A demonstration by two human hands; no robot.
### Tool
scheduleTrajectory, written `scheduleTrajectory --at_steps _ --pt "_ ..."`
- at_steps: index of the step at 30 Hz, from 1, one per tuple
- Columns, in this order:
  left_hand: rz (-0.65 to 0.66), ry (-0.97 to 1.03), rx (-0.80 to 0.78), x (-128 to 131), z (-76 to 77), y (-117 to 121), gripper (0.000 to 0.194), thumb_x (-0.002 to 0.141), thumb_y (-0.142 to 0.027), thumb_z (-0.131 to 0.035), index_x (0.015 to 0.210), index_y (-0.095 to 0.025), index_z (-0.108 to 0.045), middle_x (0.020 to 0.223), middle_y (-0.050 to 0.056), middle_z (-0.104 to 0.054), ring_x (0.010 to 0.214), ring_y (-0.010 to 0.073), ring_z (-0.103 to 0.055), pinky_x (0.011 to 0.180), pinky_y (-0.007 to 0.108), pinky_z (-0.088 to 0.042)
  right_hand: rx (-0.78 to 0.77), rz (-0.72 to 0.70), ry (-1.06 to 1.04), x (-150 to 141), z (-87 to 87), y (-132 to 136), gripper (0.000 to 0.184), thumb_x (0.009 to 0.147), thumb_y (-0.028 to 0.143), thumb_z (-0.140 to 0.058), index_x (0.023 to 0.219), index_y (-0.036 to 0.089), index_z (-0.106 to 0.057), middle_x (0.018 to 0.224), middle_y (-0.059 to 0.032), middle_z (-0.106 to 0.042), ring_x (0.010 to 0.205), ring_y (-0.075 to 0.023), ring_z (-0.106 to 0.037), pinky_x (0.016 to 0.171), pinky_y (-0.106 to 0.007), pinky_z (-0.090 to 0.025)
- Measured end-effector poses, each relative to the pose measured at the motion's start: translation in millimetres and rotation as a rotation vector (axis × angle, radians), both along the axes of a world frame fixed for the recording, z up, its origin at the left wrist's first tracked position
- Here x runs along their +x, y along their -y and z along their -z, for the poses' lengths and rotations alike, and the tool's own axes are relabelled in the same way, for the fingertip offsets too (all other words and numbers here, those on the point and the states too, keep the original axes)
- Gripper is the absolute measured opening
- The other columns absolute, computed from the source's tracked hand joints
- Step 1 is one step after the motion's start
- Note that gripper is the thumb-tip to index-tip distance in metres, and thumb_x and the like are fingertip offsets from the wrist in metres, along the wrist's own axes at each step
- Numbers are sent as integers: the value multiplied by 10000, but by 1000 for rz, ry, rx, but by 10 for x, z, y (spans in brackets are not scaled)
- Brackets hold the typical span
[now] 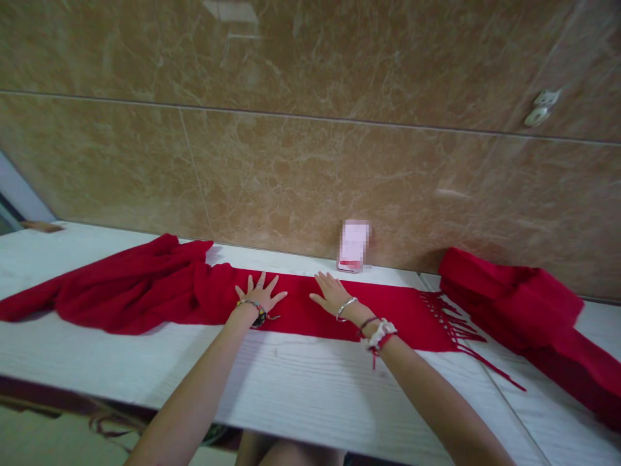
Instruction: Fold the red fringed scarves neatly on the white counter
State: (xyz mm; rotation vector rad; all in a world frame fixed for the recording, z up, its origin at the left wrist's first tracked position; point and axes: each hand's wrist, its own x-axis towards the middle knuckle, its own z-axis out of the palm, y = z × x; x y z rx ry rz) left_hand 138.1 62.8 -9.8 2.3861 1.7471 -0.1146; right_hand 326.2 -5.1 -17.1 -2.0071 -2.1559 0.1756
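A red scarf (301,304) lies lengthwise on the white table. Its right part is flat and ends in a fringe of tassels, while the left part is bunched in loose folds. My left hand (259,294) rests on the scarf with fingers spread, close to where the folds begin. To its right, my right hand (332,294) lies palm down on the flat cloth, its fingers stretched out. Neither hand grips anything. Bracelets circle both wrists, and a scrunchie is on the right one.
Another piece of red cloth (509,304) lies folded at the right. A pink, blurred-out object (354,246) leans against the brown tiled wall (272,181) behind the white table (291,382). A socket-like fitting (542,107) is on the wall. A brown item (43,226) sits at the far left.
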Motion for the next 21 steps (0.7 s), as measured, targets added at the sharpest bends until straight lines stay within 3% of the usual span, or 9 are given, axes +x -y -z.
scheduleTrajectory --at_steps 4,7,12,17,21 --pt "-35 0 -27 -13 -11 -10 665 752 -626 -252 1344 -336 -171 1443 8 -20 1275 374 17 939 644 -76 -53 -62 46 -264 70 -188 597 851 446 -311 1333 98 -255 1405 -126 -212 1281 -270 -175 1019 -460 -174" --pt "-31 7 -33 -14 -12 -9 677 743 -638 -245 1344 -336 -172 1443 2 -24 1273 381 25 928 658 -77 -53 -27 106 -151 119 -168 583 858 457 -280 1325 108 -279 1404 -122 -220 1275 -270 -194 1015 -457 -180" --pt "-31 39 -16 -26 -9 -2 680 735 -646 -238 1341 -343 -177 1442 -3 -36 1269 391 15 916 671 -78 -78 181 217 577 179 59 557 862 443 -289 1322 129 -288 1400 -115 -235 1278 -227 -204 1015 -400 -209" --pt "-34 29 -35 -29 2 -18 682 734 -650 -226 1342 -348 -161 1442 -13 -27 1274 373 27 921 666 -74 -132 437 274 1415 151 527 485 878 358 -287 1309 137 -313 1380 -130 -277 1261 -229 -252 989 -421 -258" --pt "-42 28 -34 -28 1 -25 689 732 -652 -230 1344 -347 -149 1442 -15 -23 1274 372 27 929 654 -91 -127 560 307 1761 89 776 481 874 330 -298 1276 71 -360 1332 -193 -342 1239 -262 -292 967 -429 -291"
